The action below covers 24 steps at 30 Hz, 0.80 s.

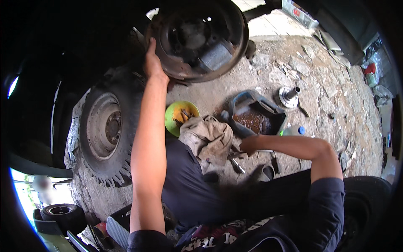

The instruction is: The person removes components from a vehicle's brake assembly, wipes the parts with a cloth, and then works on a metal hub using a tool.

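A round, dark, dished metal brake drum (184, 59) fills the top middle. My left hand (155, 65) grips its lower left rim, thumb up along the edge, with the other fingers hidden behind. My right hand (249, 145) is low, beside a crumpled, dirty tan rag (208, 136), and looks closed; a thin bar shows at its fingers, but what it holds is unclear. Just below it lies a shiny metal tool (238, 166). Past the rag are a yellow-green bowl (170, 122) with small dark parts and a cut-open blue plastic container (275, 109) with brown liquid.
A flanged metal hub (289, 96) stands on the rough, broken ground at the right, and a blue-capped bottle (299, 131) lies nearby. To the left is a large treaded wheel (110, 126). Another tyre (367, 206) sits at the lower right, and more wheels (63, 214) are at the lower left.
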Available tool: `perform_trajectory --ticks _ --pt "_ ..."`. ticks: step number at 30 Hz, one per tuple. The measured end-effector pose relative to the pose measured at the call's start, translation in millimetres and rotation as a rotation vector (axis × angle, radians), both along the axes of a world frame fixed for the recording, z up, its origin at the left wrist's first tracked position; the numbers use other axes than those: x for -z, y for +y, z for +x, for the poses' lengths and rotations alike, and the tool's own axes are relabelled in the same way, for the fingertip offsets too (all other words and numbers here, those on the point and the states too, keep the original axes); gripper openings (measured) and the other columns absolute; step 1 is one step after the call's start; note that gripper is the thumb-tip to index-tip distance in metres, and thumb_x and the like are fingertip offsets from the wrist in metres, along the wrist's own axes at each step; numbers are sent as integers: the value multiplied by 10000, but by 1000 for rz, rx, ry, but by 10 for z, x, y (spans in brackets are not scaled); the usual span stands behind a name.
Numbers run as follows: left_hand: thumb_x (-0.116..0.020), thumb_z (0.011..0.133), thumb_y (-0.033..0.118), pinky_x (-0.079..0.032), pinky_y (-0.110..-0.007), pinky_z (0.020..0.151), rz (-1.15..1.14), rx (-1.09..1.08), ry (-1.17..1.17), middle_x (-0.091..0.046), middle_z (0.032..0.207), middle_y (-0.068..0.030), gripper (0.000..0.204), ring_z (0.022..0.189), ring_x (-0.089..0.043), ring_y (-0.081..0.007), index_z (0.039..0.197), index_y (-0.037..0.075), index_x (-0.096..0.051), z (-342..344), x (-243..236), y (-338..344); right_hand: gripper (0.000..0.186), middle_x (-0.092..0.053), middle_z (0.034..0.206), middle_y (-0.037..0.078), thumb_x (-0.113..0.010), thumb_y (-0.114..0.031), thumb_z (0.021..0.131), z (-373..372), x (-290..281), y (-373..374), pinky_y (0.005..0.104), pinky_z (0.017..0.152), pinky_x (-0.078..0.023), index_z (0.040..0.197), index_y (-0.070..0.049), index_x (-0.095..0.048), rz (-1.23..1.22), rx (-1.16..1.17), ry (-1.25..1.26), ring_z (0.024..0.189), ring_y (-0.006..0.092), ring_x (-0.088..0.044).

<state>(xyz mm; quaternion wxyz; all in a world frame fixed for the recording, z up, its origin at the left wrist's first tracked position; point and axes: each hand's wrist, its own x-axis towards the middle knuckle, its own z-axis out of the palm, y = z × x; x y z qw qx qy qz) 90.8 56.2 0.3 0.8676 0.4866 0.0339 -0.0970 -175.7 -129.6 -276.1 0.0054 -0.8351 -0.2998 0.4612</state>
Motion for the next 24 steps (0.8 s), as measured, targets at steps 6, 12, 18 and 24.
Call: perform_trajectory --ticks 6,12,18,24 --pt "-727 924 434 -444 -436 1096 14 -35 -59 -622 1378 -119 669 1241 -597 -301 1420 25 -541 -10 0 -7 260 -750 990 214 -691 -212 873 360 -890 184 451 793 -597 1022 -8 -754 -29 184 -215 961 361 -738" --pt "-735 923 430 -486 -442 1049 37 -77 -34 -645 1337 -103 639 1181 -630 -294 1393 35 -558 178 92 31 337 -716 988 232 -616 -253 942 557 -1186 378 470 782 -598 1173 -8 -636 268 256 -489 947 372 -724" --pt "-713 943 421 -477 -441 1054 36 -75 -24 -638 1351 -99 608 1200 -619 -292 1401 53 -557 95 33 -5 369 -584 1361 222 -523 -147 936 68 -662 638 450 991 -527 1280 -23 -577 710 -55 -939 1172 353 -641" --pt "-719 934 440 -464 -450 1068 46 -68 -52 -609 1391 -103 653 1231 -600 -302 1425 50 -535 108 50 38 347 -646 1182 172 -644 -127 864 360 -777 432 472 950 -518 1202 -49 -631 619 259 -531 1100 363 -648"
